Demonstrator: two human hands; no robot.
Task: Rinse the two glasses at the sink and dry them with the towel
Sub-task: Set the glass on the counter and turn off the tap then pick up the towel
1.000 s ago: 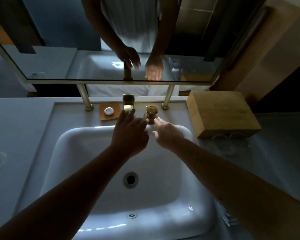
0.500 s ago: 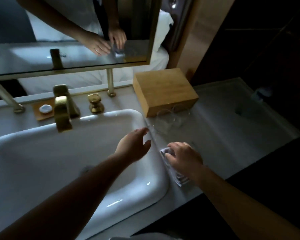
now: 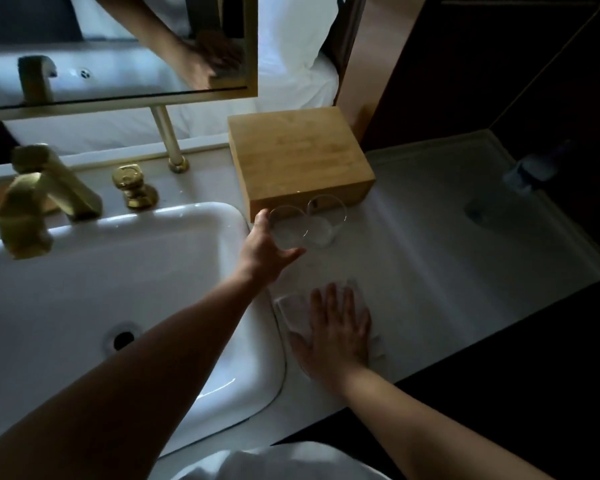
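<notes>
Two clear glasses stand side by side on the white counter in front of a wooden box: the nearer-left glass [image 3: 289, 226] and the right glass [image 3: 327, 216]. My left hand [image 3: 266, 252] reaches across the sink's corner and holds the left glass, thumb on its far side and fingers curled under its near side. A small pale folded towel [image 3: 291, 307] lies on the counter by the sink's right rim. My right hand [image 3: 336, 329] lies flat on it, fingers straight and spread.
The white sink [image 3: 201, 220] fills the left, with a brass faucet [image 3: 32, 202] and brass knob [image 3: 133, 186] behind it. The wooden box [image 3: 298, 157] sits at the back. A mirror [image 3: 118, 46] hangs above. The counter [image 3: 447, 258] drops off at its dark right and front edges.
The view has swung right. My left hand moved from above the basin to the left glass. My right hand went from gripping the towel to lying flat on it.
</notes>
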